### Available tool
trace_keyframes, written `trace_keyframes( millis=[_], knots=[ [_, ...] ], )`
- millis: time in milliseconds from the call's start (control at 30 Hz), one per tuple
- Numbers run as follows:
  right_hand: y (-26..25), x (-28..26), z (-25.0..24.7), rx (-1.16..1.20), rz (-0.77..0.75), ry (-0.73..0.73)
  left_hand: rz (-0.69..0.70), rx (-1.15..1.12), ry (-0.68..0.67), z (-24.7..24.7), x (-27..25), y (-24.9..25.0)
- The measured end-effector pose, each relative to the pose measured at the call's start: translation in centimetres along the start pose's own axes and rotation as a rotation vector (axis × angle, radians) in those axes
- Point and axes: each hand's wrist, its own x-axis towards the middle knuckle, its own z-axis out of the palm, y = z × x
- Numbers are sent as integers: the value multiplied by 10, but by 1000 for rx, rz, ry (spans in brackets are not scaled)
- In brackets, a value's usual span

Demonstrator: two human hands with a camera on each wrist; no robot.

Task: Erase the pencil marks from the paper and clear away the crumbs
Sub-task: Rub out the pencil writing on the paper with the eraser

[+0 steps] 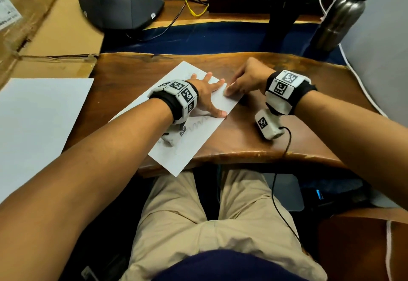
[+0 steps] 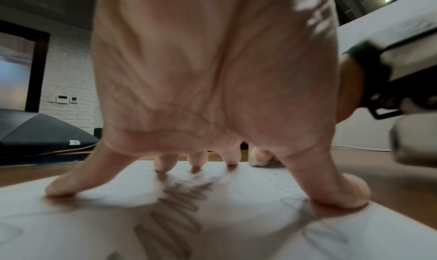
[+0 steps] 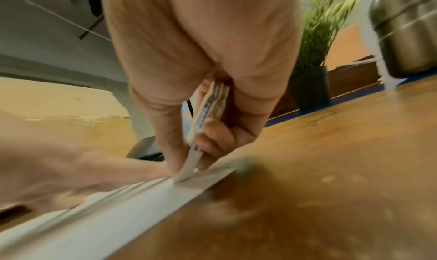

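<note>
The left hand [image 1: 206, 95] lies flat with fingers spread, pinning the paper [image 1: 194, 139]. The right hand [image 1: 245, 79] pinches the eraser [image 3: 189, 168], tip on the sheet just beyond the left fingertips. Short strokes away from the pinning hand should keep the paper from buckling; marks [image 2: 182, 204] remain under the left palm.

Head view looks steeply down on worktop [image 1: 254, 139] from above; wrist views sit low, close behind palms; all share paper [image 1: 198, 130].
</note>
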Motion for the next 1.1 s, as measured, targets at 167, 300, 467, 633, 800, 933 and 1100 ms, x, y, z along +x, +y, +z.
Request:
trace_keyframes(
  millis=[167,300,467,633,800,933,1100],
  knots=[
    [-5,-3,12,-45,-69,-79,-1,-2,8,2,-1,-3],
    [-5,2,10,32,-36,30,-3,-11,23,1,-2,-1],
    [-6,2,13,29,-26,-30,-8,-14,13,1,-3,-1],
    [-13,1,15,-30,-56,-72,-3,-42,19,2,-4,-3],
    [-7,2,8,-15,-59,-36,-4,-40,25,1,-6,-2],
    [0,3,5,19,-42,24,-8,-26,23,1,-5,1],
    [5,2,0,7,-28,-116,-7,-27,21,0,-9,2]
  ],
)
